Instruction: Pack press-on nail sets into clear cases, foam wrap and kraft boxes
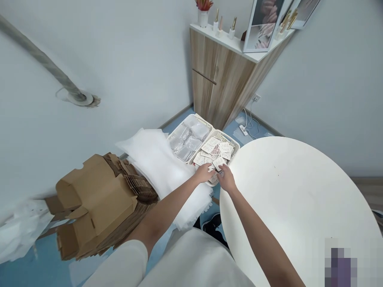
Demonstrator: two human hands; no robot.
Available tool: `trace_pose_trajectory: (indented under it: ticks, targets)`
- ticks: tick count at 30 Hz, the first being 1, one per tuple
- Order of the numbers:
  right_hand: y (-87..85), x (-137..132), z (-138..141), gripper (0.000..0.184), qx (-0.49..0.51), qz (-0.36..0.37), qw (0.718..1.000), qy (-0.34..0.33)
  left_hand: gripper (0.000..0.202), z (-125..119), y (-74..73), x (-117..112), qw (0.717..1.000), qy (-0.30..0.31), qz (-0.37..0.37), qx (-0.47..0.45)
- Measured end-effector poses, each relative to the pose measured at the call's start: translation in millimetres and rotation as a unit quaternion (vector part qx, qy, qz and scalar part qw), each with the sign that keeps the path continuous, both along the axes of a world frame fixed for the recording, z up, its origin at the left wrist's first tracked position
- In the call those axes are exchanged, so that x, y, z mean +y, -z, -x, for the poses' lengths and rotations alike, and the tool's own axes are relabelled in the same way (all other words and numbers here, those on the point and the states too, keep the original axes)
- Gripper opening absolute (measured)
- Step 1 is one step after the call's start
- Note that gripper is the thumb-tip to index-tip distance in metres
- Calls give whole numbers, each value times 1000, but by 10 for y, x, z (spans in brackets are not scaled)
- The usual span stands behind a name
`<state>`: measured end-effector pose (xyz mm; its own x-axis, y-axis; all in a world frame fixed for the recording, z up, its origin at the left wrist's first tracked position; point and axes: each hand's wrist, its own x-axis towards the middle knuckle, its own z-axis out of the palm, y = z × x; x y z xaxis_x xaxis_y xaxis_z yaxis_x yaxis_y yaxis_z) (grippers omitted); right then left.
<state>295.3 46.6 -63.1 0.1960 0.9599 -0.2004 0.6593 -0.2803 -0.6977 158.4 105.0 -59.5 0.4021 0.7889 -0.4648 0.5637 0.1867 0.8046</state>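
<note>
Both my hands reach over a white basket (237, 148) heaped with small printed cards (206, 154). Between the thumb and fingers of my right hand (228, 179) is a white printed card (219, 162). Close beside it, my left hand (204, 173) is closed, with a small white card (211, 168) showing at its fingertips; the fingers partly cover it. Adjoining on the left, a second white basket (191, 116) contains several clear plastic packets (193, 142).
White foam sheets (155, 159) lie left of the baskets, by stacked flat cardboard boxes (98, 199). A round white table (299, 191) stands at my right. Behind are a wooden cabinet (221, 71) with picture frames and a power strip (243, 130) on the blue floor.
</note>
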Motion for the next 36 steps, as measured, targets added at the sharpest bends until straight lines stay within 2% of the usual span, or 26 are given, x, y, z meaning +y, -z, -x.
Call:
trace_pose_trajectory:
  ticks: [5, 10, 15, 20, 24, 28, 32, 36]
  targets:
    - [71, 310, -166, 48, -76, 24, 996, -26, 67, -232, 192, 15, 997, -28, 63, -31]
    - [111, 442, -133, 49, -110, 79, 990, -48, 70, -306, 350, 23, 993, -44, 93, -64]
    - [134, 488, -66, 45, -159, 118, 980, -25, 70, -320, 407, 50, 991, -44, 99, -79]
    - [113, 517, -67, 45, -162, 123, 979, -23, 68, -306, 406, 73, 987, -73, 107, -99]
    - [53, 455, -88, 44, -106, 94, 990, -12, 67, -245, 338, 78, 984, -100, 67, -128]
    - [-67, 272, -82, 39, -12, 53, 998, 19, 59, -149, 171, 47, 987, -107, 6, -119]
    - [-250, -95, -103, 33, 82, 22, 992, 93, 45, -89, -57, -117, 992, -56, -36, -111]
    - [-432, -663, -209, 28, 151, 10, 972, 178, 36, -158, -258, -462, 992, 22, -58, -111]
